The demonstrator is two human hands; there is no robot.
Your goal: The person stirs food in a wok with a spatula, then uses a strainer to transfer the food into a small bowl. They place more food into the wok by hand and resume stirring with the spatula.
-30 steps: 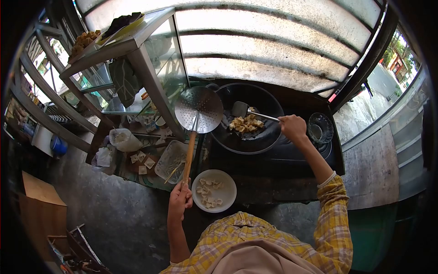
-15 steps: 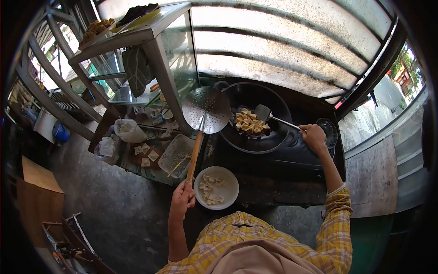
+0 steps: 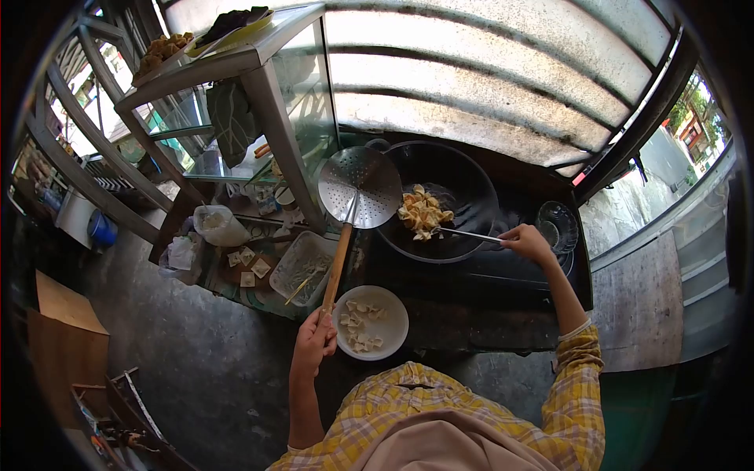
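My left hand [image 3: 316, 341] is closed around the wooden handle of a perforated metal skimmer [image 3: 360, 187], whose round head hangs by the left rim of a dark wok [image 3: 470, 177]. Golden fried folded dumplings [image 3: 424, 210] are heaped in the left part of the wok. With my right hand [image 3: 526, 243] I grip a metal spatula [image 3: 475, 235]; its blade is hidden at the lower edge of the heap. Below the wok, a white bowl [image 3: 399, 334] holds several pale, uncooked folded dumplings [image 3: 363, 322].
Left of the bowl are a clear plastic tub [image 3: 292, 275] with a thin stick in it and several pale squares [image 3: 248, 279] on a board. A glass display case [image 3: 294, 102] rises behind them. A glass dish [image 3: 558, 224] sits right of the wok.
My right hand has moved slightly left and down, and the spatula blade has gone from the heap's right side to beneath its lower edge. The dumplings have shifted left. The skimmer barely moved.
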